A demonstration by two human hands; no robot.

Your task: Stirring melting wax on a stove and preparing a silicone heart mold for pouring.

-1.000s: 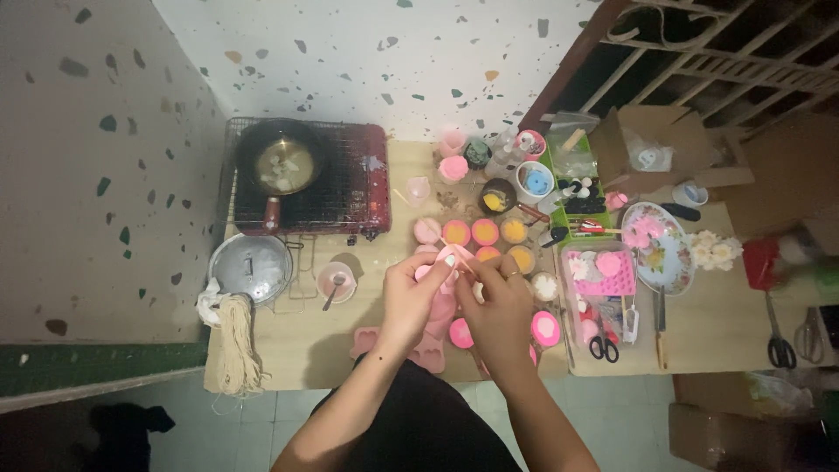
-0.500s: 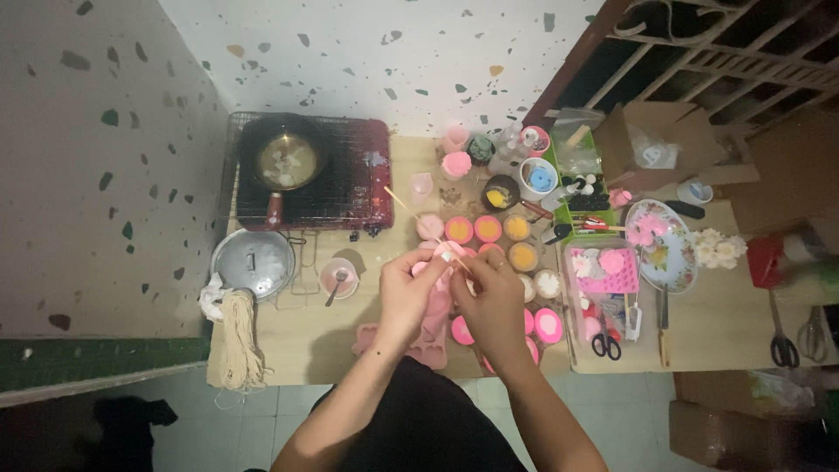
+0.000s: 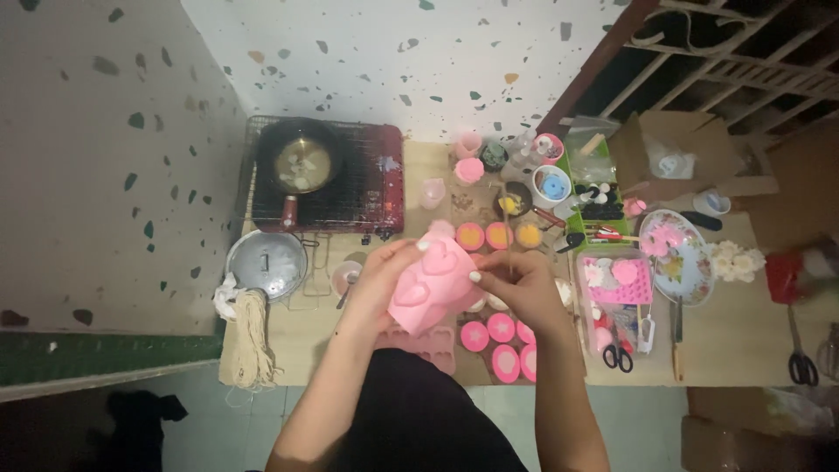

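Note:
My left hand point(image 3: 377, 281) grips a pink silicone mould point(image 3: 433, 280) with heart-shaped cavities, lifted off the table and tilted toward me. My right hand point(image 3: 524, 288) pinches its right edge and also seems to hold a thin wooden stick point(image 3: 505, 229) that points up and away. A second pink mould point(image 3: 426, 343) lies on the wooden table point(image 3: 306, 345) just under my hands. Round pink cups point(image 3: 500, 327) and cups with orange filling point(image 3: 499, 234) stand around them.
A dark pan of liquid point(image 3: 302, 164) sits on a red stove point(image 3: 383, 188) at the back left; a metal lid point(image 3: 266, 264) and a string bundle point(image 3: 251, 336) lie at the left edge. At the right are a pink tray point(image 3: 622, 281), scissors point(image 3: 618, 353), a floral plate point(image 3: 682, 271) and a cardboard box point(image 3: 682, 144).
Both hands lifted the pink mould up off the table and tilted it toward me. The stick now points up instead of lying across the mould. The camera shifted slightly.

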